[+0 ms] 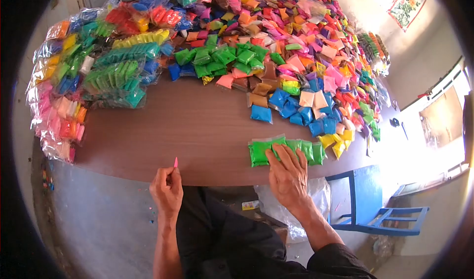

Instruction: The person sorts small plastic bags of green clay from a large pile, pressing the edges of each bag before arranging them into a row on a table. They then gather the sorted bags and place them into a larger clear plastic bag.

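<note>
In the lower left of the frame, the left hand (pixel 167 187) has its fingers closed and pinches a small pink pointed piece (pixel 176 162) upright; whether it is a tool or a scrap, I cannot tell. Right of centre, the right hand (pixel 290 180) lies open, palm down, with spread fingers over a row of green sachets (pixel 260 153), which overlap one another on the brown table (pixel 163 136), near its front edge. The fingers rest on the middle of the row, so its two ends seem less controlled. If the hand presses unevenly, the slippery plastic could let the sachets slide apart; a pull toward the body could carry some over the edge, to the clear plastic bag (pixel 321 200) or the floor below. A push to the right could mix them with the yellow sachets (pixel 338 148), which lie just beside the row. Above, at the centre of the frame, a pile of green sachets (pixel 217 62) lies against the big multicoloured heap (pixel 296 27), where a careless reach could probably cause a small slide.
</note>
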### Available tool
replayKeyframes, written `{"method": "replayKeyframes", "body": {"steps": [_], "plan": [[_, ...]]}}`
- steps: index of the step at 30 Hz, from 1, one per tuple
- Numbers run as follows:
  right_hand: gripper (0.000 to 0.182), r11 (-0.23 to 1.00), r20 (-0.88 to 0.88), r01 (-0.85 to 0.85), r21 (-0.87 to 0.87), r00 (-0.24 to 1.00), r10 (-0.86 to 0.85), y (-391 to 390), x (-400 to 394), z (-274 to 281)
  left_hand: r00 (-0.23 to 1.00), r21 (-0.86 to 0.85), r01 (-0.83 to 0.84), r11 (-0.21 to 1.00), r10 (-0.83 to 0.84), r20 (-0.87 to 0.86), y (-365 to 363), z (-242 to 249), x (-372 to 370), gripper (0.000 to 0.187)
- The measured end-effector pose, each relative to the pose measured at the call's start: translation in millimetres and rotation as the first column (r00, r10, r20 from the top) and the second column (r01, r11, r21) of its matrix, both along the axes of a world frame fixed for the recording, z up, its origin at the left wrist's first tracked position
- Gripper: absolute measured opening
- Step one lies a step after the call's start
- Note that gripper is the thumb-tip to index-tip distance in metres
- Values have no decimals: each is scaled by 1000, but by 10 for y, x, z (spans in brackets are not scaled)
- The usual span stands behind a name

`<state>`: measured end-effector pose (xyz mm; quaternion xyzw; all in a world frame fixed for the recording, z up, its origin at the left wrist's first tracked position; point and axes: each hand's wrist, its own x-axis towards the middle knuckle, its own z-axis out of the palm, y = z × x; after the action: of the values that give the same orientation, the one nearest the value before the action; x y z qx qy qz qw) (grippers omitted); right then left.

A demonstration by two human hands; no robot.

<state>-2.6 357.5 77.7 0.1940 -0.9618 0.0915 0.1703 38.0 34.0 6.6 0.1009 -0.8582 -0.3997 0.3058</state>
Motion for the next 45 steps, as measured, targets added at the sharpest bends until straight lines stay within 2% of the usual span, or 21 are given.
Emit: {"method": "replayKeyframes", "body": {"steps": [6,9,15,18,21,25,28,31,33,34,37,40,43,45], "plan": [[54,991,83,-137,-1,987,137,-125,6,6,1000,-26,-2,1000,3,11,2,23,5,14],[59,986,108,-151,71,984,143,-95,5,-12,1000,-36,10,999,-10,-7,15,79,2,13],[61,981,91,-163,106,984,154,-74,-4,-18,1000,-48,11,999,-11,8,11,66,16,11],[60,989,92,-147,-15,985,148,-87,-4,-12,1000,-32,4,999,-4,3,5,41,10,12],[60,989,80,-148,-1,986,148,-122,-32,79,1000,-30,2,1000,-2,-14,1,17,10,12],[53,980,73,-190,-51,978,194,-228,-157,236,1000,7,3,1000,-3,12,10,80,4,13],[47,976,46,-213,-46,975,215,-323,-425,390,1000,44,23,999,-24,14,2,178,-30,14],[41,973,-67,-233,-1,970,232,-352,-953,441,996,-17,17,1000,-18,-82,-56,237,-195,13],[42,975,-69,-214,-56,975,210,-346,-1394,471,997,-15,17,1000,-18,-69,-148,150,-304,11],[42,975,-68,-204,-85,978,199,-348,-1610,493,998,-15,18,1000,-19,-60,-176,113,-359,12],[47,981,85,-67,-183,993,84,-337,-2220,524,996,-30,-9,999,6,-87,-172,95,-407,11],[58,983,-68,-92,-157,994,82,-342,-2720,319,992,-36,-30,999,25,-125,-161,37,-414,10],[64,999,-99,-40,21,994,42,-476,-2967,272,992,-53,-31,998,24,-122,-167,52,-411,11],[66,994,-60,7,110,998,0,-531,-3057,271,994,-55,-27,998,21,-104,-170,40,-399,11]]}}
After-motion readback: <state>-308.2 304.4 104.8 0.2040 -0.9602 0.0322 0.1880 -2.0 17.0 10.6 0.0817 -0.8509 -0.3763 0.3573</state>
